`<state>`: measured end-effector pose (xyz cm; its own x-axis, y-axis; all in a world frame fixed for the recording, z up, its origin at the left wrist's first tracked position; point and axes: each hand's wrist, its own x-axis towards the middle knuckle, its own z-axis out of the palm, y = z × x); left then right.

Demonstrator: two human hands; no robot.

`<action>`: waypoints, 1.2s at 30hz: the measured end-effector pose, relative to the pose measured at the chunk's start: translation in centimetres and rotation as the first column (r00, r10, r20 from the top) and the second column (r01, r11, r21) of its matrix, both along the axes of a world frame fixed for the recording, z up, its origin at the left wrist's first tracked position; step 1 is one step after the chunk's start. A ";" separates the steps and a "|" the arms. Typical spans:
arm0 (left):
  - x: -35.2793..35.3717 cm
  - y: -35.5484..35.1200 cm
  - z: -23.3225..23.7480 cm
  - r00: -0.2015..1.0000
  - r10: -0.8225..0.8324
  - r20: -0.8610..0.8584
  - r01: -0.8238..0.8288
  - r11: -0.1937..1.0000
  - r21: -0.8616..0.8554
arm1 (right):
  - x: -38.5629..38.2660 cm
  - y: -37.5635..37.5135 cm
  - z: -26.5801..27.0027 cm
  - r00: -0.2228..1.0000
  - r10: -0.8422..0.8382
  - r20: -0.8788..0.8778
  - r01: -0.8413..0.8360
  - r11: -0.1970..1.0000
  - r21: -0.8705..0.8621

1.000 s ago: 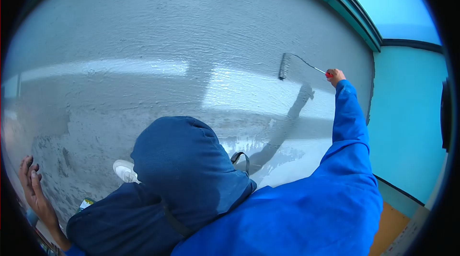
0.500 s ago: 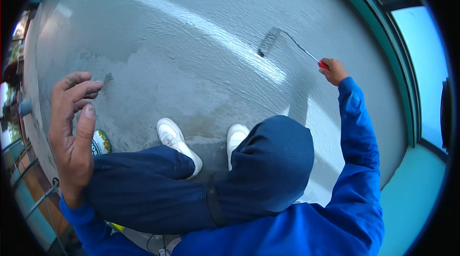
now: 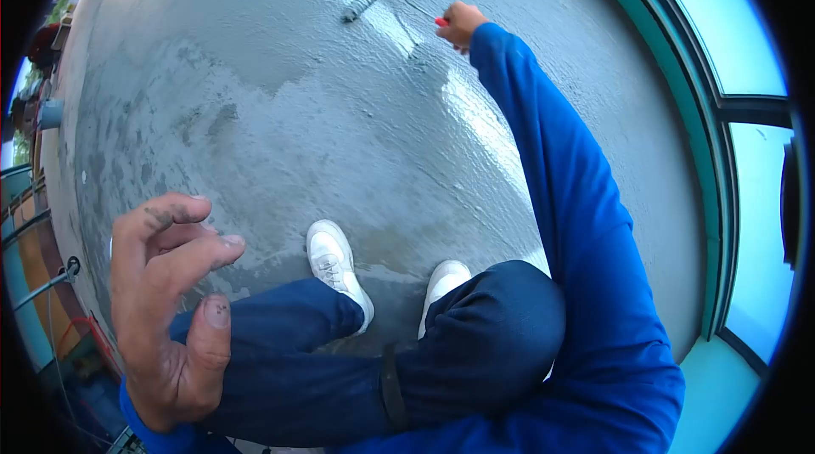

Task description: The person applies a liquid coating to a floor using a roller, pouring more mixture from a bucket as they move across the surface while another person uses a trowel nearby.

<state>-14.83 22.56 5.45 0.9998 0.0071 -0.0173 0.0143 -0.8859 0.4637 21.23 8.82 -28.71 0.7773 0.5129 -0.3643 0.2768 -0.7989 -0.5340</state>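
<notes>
My right hand (image 3: 463, 26) grips the red handle of a paint roller (image 3: 364, 5), arm stretched far forward. The grey, wet roller sleeve rests on the floor (image 3: 280, 140), which carries a shiny grey coating with ridged streaks around it. Patchy, duller grey shows nearer to me and to the left. My left hand (image 3: 174, 293) is raised at the lower left above my bent leg, holding nothing. Its fingers are curled but apart from the thumb, with grey smudges on the fingertips.
My white shoes (image 3: 335, 263) stand on the floor close to the coated area. Along the right runs a teal window frame (image 3: 679, 97) with glass panes. At the left edge are a grey pipe stub (image 3: 51, 114) and a metal railing (image 3: 42, 288).
My right hand has pushed the roller forward and left across the floor. My left hand has come lower and closer. The labelled container beside my leg is no longer visible.
</notes>
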 end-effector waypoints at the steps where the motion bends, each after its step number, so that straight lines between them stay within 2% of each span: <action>1: -0.1 0.1 0.0 1.000 0.002 0.007 -0.002 1.000 -0.006 | 0.2 1.4 -0.1 0.999 0.015 0.050 -0.015 1.000 -0.008; 5: 0.0 -0.3 0.1 0.999 -0.041 0.014 0.041 0.999 -0.009 | 0.2 0.3 -0.8 0.988 0.075 0.133 -0.071 0.997 -0.034; 8: 0.0 -1.2 0.4 0.998 -0.052 0.019 0.052 0.999 0.001 | -2.9 -5.5 0.8 0.999 0.041 -0.022 -0.043 0.994 -0.098; 9: 0.0 -1.6 0.6 0.998 -0.056 0.021 0.056 0.998 0.002 | -4.2 -8.1 0.5 0.998 0.059 0.030 -0.057 0.997 -0.054; 10: 0.1 -2.0 0.7 0.998 -0.063 0.023 0.062 0.998 0.004 | -5.4 -10.7 0.6 0.997 0.028 -0.070 -0.032 0.998 -0.058; 11: 0.2 -2.2 0.8 0.997 -0.083 0.007 0.082 0.996 0.035 | -6.6 -13.4 -0.2 0.992 0.115 0.046 -0.110 0.989 -0.101; 12: 0.4 -2.4 0.8 0.995 -0.104 -0.007 0.104 0.992 0.067 | -8.3 -16.5 -0.8 0.982 0.130 0.135 -0.122 0.990 -0.068; 13: 0.5 -2.6 0.8 0.992 -0.127 -0.024 0.129 0.987 0.096 | -10.1 -19.3 -0.9 0.984 0.092 0.150 -0.088 0.996 -0.030; 17: 1.4 -3.5 -0.4 0.997 -0.070 0.042 0.066 0.995 0.077 | -17.3 -30.2 -0.2 0.996 -0.075 0.055 0.083 0.984 -0.155; 19: 1.8 -3.6 -1.3 0.994 -0.082 0.079 0.079 0.996 0.038 | -21.4 -35.9 0.4 0.989 -0.124 0.083 0.136 0.977 -0.164; 20: 1.9 -3.9 -1.3 0.996 -0.076 0.040 0.074 0.997 0.036 | -23.4 -38.6 0.9 0.983 -0.170 0.063 0.180 0.965 -0.194; 23: 2.3 -2.8 -2.6 0.982 -0.182 0.043 0.179 0.982 0.055 | -30.0 -46.4 3.3 0.936 -0.351 0.018 0.336 0.881 -0.333; 26: 4.8 -1.0 -3.9 0.965 -0.256 0.049 0.250 0.962 0.109 | -34.2 -51.0 4.1 0.875 -0.485 0.007 0.436 0.780 -0.450; 29: 7.0 -0.9 -4.4 0.961 -0.275 0.035 0.268 0.955 0.130 | -38.9 -58.7 4.3 0.852 -0.524 0.015 0.465 0.741 -0.485; 30: 7.6 -0.8 -4.5 0.962 -0.272 0.033 0.267 0.956 0.118 | -40.1 -60.4 4.9 0.818 -0.575 0.010 0.488 0.685 -0.542; 31: 3.2 -1.7 -4.1 0.966 -0.254 0.056 0.246 0.962 0.116 | -44.4 -62.9 5.5 0.814 -0.577 0.069 0.523 0.675 -0.520; 34: 4.3 -2.2 -4.3 0.947 -0.311 0.073 0.293 0.937 0.189 | -48.1 -68.9 5.5 0.786 -0.607 0.116 0.542 0.587 -0.602; 36: 5.2 -2.3 -4.6 0.950 -0.301 0.081 0.282 0.941 0.187 | -50.0 -72.2 5.8 0.801 -0.576 0.163 0.537 0.570 -0.622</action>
